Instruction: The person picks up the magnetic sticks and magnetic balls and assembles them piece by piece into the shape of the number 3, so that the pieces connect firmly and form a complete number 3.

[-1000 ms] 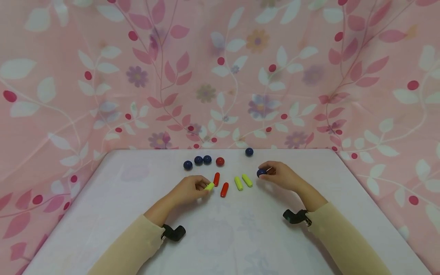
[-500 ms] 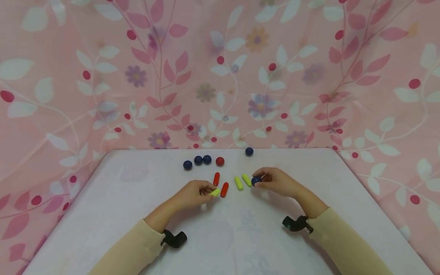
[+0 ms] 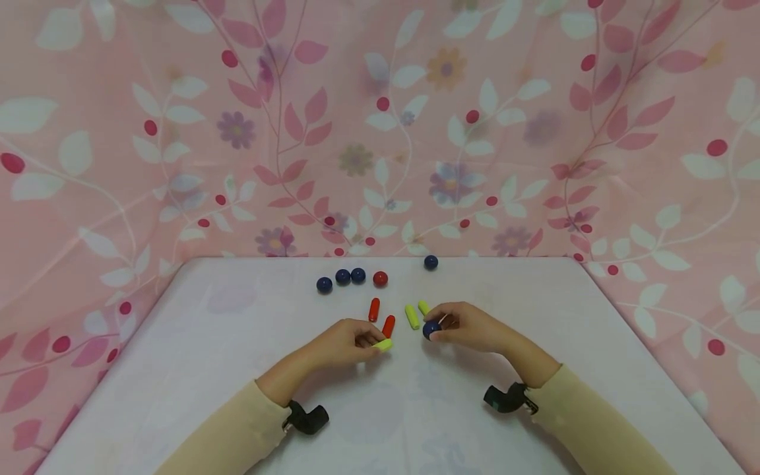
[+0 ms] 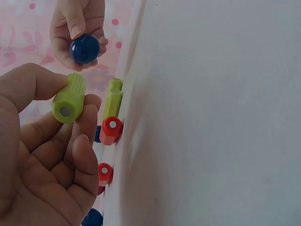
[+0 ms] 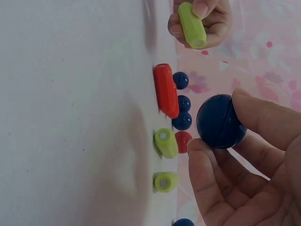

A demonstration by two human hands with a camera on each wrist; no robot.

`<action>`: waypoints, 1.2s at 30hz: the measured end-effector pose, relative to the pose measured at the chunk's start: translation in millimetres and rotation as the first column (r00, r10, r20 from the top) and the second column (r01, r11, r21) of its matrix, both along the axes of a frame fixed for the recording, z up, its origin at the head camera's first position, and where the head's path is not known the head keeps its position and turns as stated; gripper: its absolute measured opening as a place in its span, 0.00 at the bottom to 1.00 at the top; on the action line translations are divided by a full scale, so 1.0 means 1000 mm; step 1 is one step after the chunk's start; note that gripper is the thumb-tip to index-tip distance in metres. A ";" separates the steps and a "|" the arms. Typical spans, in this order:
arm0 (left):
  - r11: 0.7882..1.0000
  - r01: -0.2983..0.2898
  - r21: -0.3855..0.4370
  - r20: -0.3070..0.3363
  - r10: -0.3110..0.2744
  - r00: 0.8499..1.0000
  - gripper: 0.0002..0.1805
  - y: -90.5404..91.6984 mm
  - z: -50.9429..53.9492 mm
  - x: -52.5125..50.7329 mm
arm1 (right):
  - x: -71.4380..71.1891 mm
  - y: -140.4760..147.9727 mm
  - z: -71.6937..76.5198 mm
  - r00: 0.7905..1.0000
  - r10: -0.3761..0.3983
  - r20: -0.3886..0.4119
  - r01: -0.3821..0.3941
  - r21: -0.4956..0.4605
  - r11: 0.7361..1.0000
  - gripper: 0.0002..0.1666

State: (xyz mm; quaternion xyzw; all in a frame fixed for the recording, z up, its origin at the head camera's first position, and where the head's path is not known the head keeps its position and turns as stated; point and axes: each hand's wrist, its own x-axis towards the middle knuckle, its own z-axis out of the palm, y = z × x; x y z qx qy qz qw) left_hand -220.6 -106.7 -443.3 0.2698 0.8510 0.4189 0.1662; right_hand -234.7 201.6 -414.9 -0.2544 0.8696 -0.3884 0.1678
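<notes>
My left hand [image 3: 350,343] pinches a yellow-green magnetic rod [image 4: 69,99] between thumb and fingertips; a round silvery disc shows in the rod's end. In my right hand [image 3: 469,326] a dark blue ball [image 5: 221,121] with a seam is held between thumb and fingers. The two hands face each other above the table, rod and ball apart. Just behind the left hand lie two red rods, a nearer one [image 3: 388,326] and a farther one [image 3: 374,309]. Two yellow-green rods, one [image 3: 412,316] in full view and another [image 3: 423,307] partly hidden by the right hand, lie beside them.
Toward the back of the white table [image 3: 237,343] sit a red ball [image 3: 380,278] and several dark blue balls, such as the leftmost ball [image 3: 324,285] and a lone ball [image 3: 431,262] near the far edge. A pink floral cloth [image 3: 356,132] hangs behind.
Both hands have come closer together and nearer to me, the left moving right with its rod, the right moving left with its ball. The things lying on the table have stayed put.
</notes>
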 end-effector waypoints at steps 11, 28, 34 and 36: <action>0.999 0.048 0.004 0.004 -0.048 0.999 0.09 0.010 -0.001 0.002 | 0.005 -0.006 -0.006 0.997 0.069 0.032 -0.069 -0.014 0.998 0.23; 0.992 0.122 0.032 0.076 -0.125 0.989 0.11 0.023 -0.004 0.000 | 0.009 -0.013 -0.015 0.987 0.144 0.077 -0.144 -0.010 0.990 0.19; 0.991 0.135 0.019 0.080 -0.136 0.987 0.10 0.025 -0.004 0.000 | 0.011 -0.014 -0.016 0.983 0.166 0.084 -0.166 -0.003 0.986 0.17; 0.990 0.140 0.021 0.085 -0.142 0.986 0.10 0.026 -0.005 0.000 | 0.011 -0.014 -0.016 0.981 0.175 0.089 -0.175 -0.007 0.984 0.17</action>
